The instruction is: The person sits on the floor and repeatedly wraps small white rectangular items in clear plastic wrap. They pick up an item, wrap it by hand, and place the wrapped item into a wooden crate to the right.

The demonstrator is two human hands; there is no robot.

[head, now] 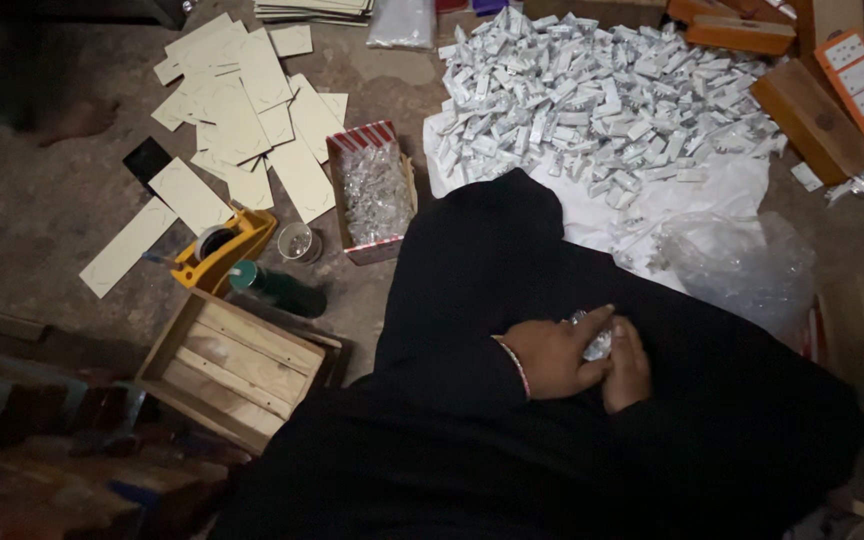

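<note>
Landmark: we take the wooden crate (pixel 235 367) on the floor at lower left as our reference for every place below.
Left hand (pixel 550 356): we see it well to the right of the crate, resting on black cloth over the lap, fingers curled shut around a small silvery piece (pixel 597 343).
Right hand (pixel 628 371): just beyond the left hand, farther right of the crate, touching it; its fingers close on the same silvery piece from the other side.
Silvery piece: pinched between both hands, only a small bright part shows; we cannot tell its exact shape.
Tape dispenser (pixel 222 250): yellow, just above the crate's upper edge.
Dark green bottle (pixel 277 288): lying beside the dispenser, near the crate's top right corner.
Cardboard sheets (pixel 237 120): pale flat pieces scattered well above the crate.
Striped box (pixel 372 192): up and right of the crate, red-and-white rim, filled with small shiny bits.
Heap of silvery packets (pixel 602 100): far up and right of the crate, on a white sheet (pixel 697 195).
Clear plastic bag (pixel 742 265): crumpled, far right of the crate, beside the lap.
</note>
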